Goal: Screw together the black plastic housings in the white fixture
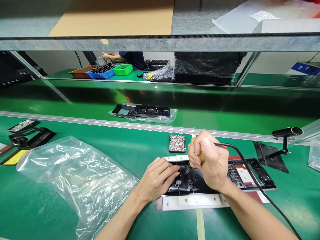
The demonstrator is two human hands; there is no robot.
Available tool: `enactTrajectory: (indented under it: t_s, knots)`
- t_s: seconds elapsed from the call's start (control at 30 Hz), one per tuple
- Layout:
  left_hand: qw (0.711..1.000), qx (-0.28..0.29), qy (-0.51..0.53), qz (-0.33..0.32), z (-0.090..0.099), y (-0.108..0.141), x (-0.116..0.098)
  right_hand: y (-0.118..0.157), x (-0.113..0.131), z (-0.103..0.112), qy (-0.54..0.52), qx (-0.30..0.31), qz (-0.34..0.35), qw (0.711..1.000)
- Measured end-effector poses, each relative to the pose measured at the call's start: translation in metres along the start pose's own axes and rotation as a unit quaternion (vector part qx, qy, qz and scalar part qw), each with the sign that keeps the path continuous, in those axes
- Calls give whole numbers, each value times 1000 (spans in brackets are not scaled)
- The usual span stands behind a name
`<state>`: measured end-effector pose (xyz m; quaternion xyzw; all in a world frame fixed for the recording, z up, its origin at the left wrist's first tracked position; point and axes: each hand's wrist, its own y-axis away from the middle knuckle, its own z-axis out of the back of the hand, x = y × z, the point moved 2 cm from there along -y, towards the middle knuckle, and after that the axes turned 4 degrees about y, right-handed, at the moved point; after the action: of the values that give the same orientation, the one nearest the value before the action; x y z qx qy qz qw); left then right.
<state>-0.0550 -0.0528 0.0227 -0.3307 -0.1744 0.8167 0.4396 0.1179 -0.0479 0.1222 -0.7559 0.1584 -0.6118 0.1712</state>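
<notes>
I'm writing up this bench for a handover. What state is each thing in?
left hand: fingers on the near housing
right hand: closed around the corded tool
corded tool: gripped, tip unclear
near housing: lying in white fixture
square tray: full of small metal pieces
plastic bag: crumpled
far housing: lying on plastic
blue bin: holding black parts

1. We see bright light across the glossy green tabletop (45, 213), with pale glare at lower right.
2. White highlights streak the clear, crumpled plastic bag (82, 180).
3. Dark shadow bands cross the green surface behind.
4. We find distant details slightly soft.
</notes>
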Motion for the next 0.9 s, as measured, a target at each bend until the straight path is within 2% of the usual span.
enactTrajectory:
  t_s: [0.9]
  knots:
    - [1000, 4, 9, 0, -1, 1, 1, 1, -2, 1, 2, 10, 11, 1000]
